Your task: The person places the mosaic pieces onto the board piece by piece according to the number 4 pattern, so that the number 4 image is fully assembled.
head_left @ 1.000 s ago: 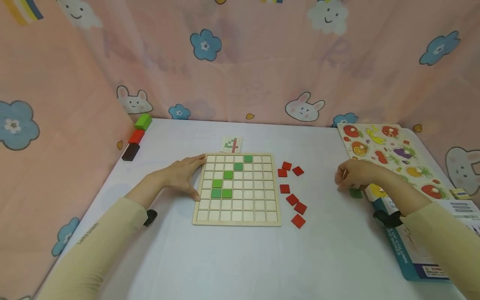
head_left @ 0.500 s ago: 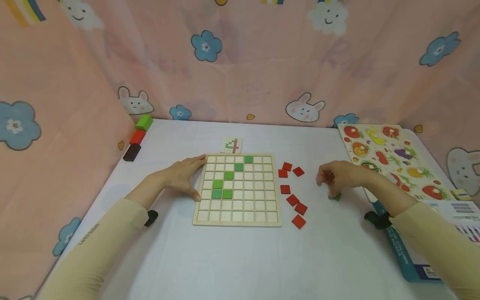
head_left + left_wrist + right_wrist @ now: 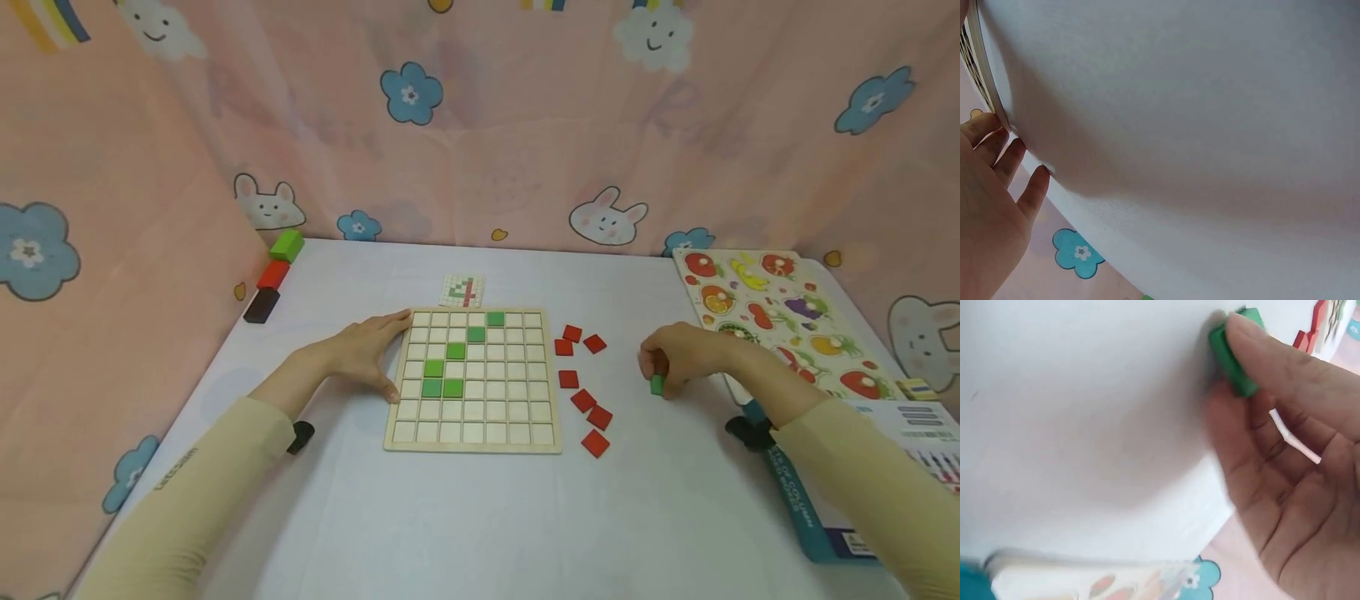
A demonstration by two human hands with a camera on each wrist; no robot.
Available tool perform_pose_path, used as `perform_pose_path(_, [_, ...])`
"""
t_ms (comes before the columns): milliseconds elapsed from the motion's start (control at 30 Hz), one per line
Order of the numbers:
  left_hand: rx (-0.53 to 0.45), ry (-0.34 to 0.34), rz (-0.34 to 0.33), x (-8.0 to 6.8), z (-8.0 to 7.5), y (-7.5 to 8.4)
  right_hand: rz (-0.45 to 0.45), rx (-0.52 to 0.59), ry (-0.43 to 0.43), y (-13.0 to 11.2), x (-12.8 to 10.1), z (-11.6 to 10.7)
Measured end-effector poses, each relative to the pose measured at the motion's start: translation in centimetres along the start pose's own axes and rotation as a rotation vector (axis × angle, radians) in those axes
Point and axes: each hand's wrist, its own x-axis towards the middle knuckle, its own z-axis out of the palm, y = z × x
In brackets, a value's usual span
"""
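Observation:
A wooden grid board (image 3: 473, 439) lies mid-table with several green tiles (image 3: 442, 377) set in a diagonal shape. My left hand (image 3: 365, 352) rests flat against the board's left edge, fingers straight; the left wrist view shows the fingers (image 3: 1007, 164) at the board's rim (image 3: 985, 81). My right hand (image 3: 670, 360) is right of the red tiles (image 3: 584, 400) and pinches a green tile (image 3: 657, 384) on edge just above the cloth. In the right wrist view the green tile (image 3: 1232, 355) sits between thumb and fingers (image 3: 1285, 369).
A small pattern card (image 3: 462, 290) lies behind the board. Green, red and dark blocks (image 3: 273, 273) sit at the far left. A fruit puzzle board (image 3: 780, 310) and a teal box (image 3: 817, 508) occupy the right side. Pink curtains wall in the table.
My right hand has come left from beside the fruit puzzle towards the red tiles, bringing the green tile with it and lifting it onto its edge. The left hand has stayed put.

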Motion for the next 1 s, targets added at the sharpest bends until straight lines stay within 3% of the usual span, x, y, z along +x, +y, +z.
perform_pose_path(200, [-0.002, 0.000, -0.001, 0.0, 0.0, 0.0, -0.096, 0.177, 0.084, -2.4, 2.1, 0.1])
perform_pose_path(367, [-0.006, 0.001, 0.001, -0.1, 0.0, 0.0, -0.163, 0.332, 0.111, -6.4, 4.9, 1.2])
perform_pose_path(467, [-0.006, 0.002, 0.003, -0.1, 0.0, 0.0, -0.204, 0.362, 0.112, -9.1, 6.5, 2.0])
perform_pose_path(733, [-0.005, -0.004, 0.002, 0.1, 0.0, -0.1, -0.253, 0.327, 0.148, -15.1, 9.7, 3.9])
perform_pose_path(1000, [-0.002, 0.000, 0.004, 0.1, 0.1, -0.2, -0.274, 0.194, 0.265, -17.4, 10.7, 5.7])
